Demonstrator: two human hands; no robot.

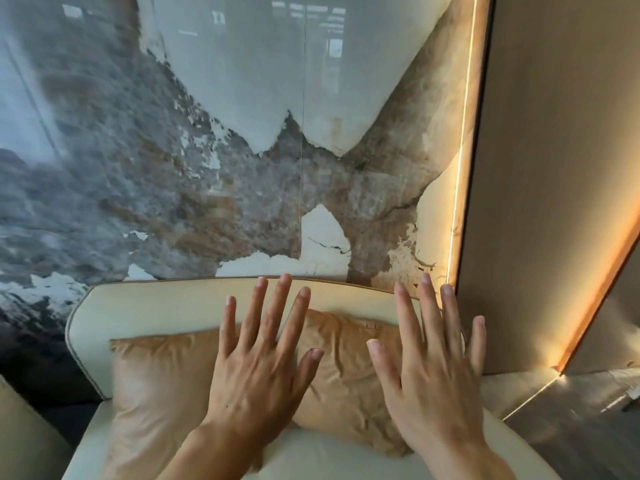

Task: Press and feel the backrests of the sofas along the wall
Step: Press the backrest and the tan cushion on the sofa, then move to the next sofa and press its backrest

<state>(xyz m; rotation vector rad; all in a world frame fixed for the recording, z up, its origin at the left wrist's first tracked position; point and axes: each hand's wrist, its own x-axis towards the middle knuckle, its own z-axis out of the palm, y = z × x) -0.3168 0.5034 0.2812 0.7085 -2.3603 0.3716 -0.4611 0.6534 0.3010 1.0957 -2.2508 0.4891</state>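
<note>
A cream sofa backrest (156, 306) with piped edging stands against the marble wall at the bottom of the view. A crumpled tan cushion (156, 382) leans on its front. My left hand (263, 362) is stretched out flat with fingers spread, over the cushion's middle, fingertips reaching the backrest's top edge. To its right, my right hand (429, 365) is also flat and spread, over the cushion's right end and the backrest's right corner. Neither hand holds anything. Whether the palms touch the cushion cannot be told.
A glossy grey, brown and white marble wall (207, 150) rises behind the sofa. A tan panel (554, 168) with a lit strip (460, 181) stands at the right. The cream seat (311, 459) lies below. Another cream furniture edge (20, 438) shows at bottom left.
</note>
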